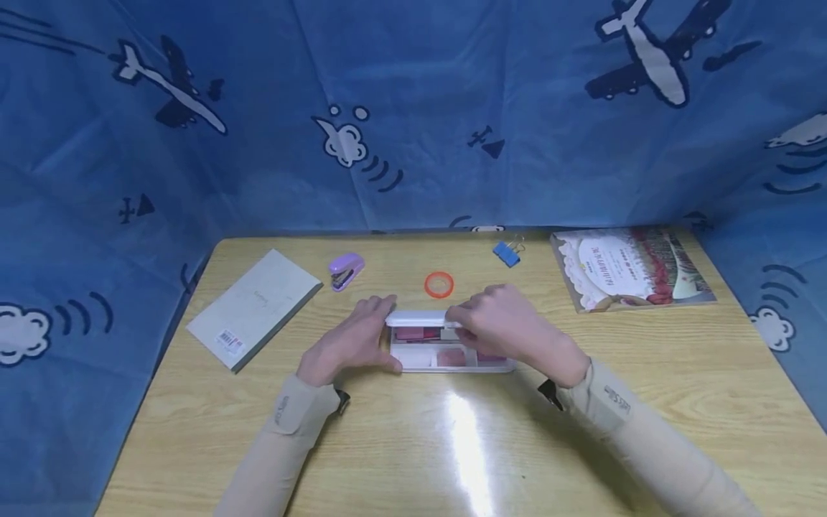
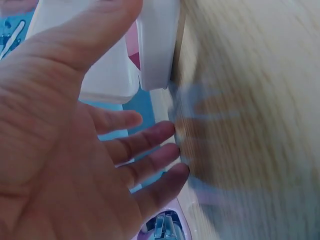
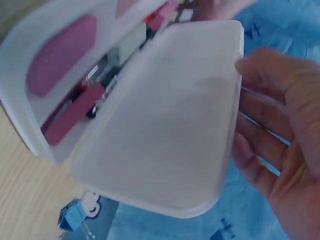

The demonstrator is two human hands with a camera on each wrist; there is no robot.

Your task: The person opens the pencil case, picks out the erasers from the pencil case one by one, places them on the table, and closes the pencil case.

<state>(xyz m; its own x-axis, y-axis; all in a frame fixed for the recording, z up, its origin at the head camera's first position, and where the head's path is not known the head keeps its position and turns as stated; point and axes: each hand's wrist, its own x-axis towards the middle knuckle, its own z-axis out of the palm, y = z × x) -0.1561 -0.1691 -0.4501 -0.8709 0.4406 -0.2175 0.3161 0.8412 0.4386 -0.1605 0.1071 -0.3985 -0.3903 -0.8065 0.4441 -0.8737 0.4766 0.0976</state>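
"Where is the white case?"
"In frame's centre; right hand pinches its lid, left hand is wide at its left end."
"Handling?"
"Probably light, stiff, slippery; hold the rim."

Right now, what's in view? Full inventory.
Case: 1, white, open, table centre
Lid: 1, white, raised at case's far side
Case contents: several, mostly pink, inside
Ring: 1, orange, beyond case
Stapler: 1, purple, back left
Binder clip: 1, blue, back right
Book: 1, grey, left
Booklet: 1, multicoloured, right
Table: 1, light wood, beneath
Backdrop: 1, blue, behind table
Left hand: 1, bare, case's left end
Right hand: 1, bare, lid
Sleeves: 2, beige, forearms
Wrist pieces: 2, black, at sleeves
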